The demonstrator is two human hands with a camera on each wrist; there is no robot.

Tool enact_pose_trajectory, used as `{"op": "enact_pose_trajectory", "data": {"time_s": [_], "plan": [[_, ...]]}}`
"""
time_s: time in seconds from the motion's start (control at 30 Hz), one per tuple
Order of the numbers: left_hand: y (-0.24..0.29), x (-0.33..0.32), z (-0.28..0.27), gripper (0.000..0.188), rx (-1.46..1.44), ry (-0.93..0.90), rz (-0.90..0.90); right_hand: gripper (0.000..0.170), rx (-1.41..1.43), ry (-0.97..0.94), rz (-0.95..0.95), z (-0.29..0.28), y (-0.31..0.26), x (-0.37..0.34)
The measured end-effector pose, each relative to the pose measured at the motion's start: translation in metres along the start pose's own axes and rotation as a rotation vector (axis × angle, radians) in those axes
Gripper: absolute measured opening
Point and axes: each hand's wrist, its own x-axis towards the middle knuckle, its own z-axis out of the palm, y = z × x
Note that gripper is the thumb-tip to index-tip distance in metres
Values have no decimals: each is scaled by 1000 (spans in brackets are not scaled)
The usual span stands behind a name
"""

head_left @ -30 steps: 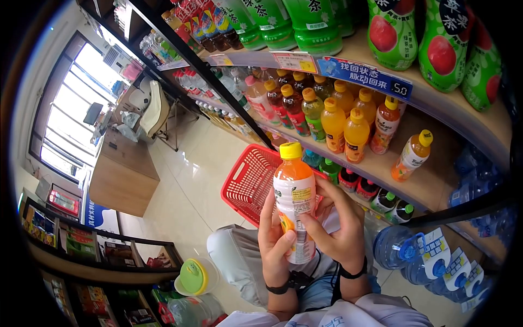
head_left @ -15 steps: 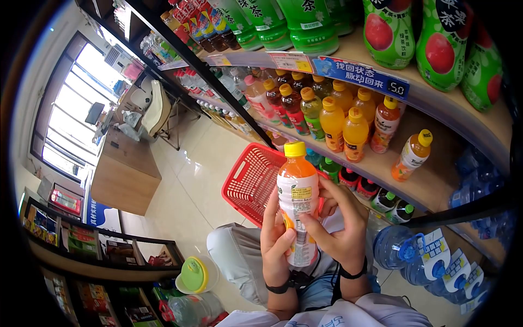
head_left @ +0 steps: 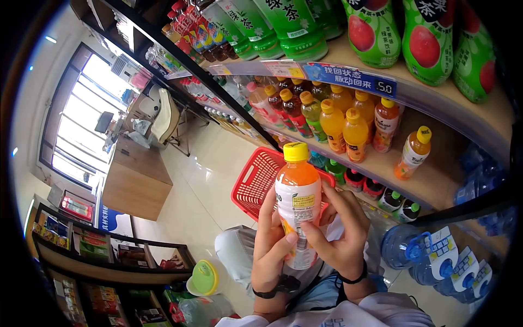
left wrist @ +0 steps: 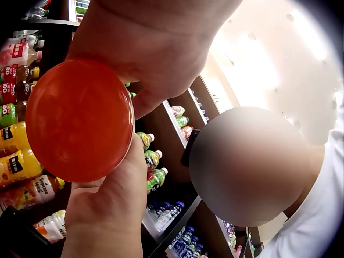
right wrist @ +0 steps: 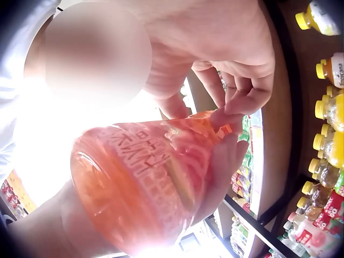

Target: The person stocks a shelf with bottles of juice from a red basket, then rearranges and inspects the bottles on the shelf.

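Note:
An orange juice bottle [head_left: 297, 188] with a yellow cap and white label stands upright, tilted slightly, in front of the person's body. My left hand [head_left: 268, 256] grips its lower left side, the thumb lying across the label. On the other side my right hand [head_left: 346, 231] holds it with thumb on the label and fingers behind, partly hidden. The label's printed text and barcode face the head camera. From the left wrist, the round orange base of the bottle [left wrist: 80, 121] fills the view's left. Seen from the right wrist, fruit artwork shows on the bottle [right wrist: 145, 183].
A red plastic basket [head_left: 256, 185] sits on the floor behind the bottle. Shelves of drinks run along the right, with a lone juice bottle [head_left: 413, 152] near the shelf edge [head_left: 348, 163]. Large water jugs [head_left: 403, 248] stand at lower right; a green-lidded tub [head_left: 205, 277] at lower left.
The head view has shifted a little, so the shelves and basket sit differently in it. Both hands keep hold of the juice bottle, in nearly the same pose.

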Motion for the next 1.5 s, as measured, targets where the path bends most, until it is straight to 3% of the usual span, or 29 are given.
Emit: {"op": "enact_pose_trajectory", "data": {"time_s": [0.13,0.43,0.63,0.83,0.97,1.5], "plan": [[15,-1,-5,91,127,-54,-94,64,2,5,26,-2,-4,-2],[40,7,2,88,288,-232,-95,66,57,68,42,-1,-4,-7],[37,24,-7,88,352,-420,-18,64,63,96,31,-2,-2,-6],[34,50,-14,88,391,-509,-118,61,10,103,75,3,10,-3],[26,61,-17,88,377,-473,-174,60,-97,86,15,7,28,1],[-30,113,-87,78,305,-385,-296,61,-238,-28,199,60,91,-4]]}}
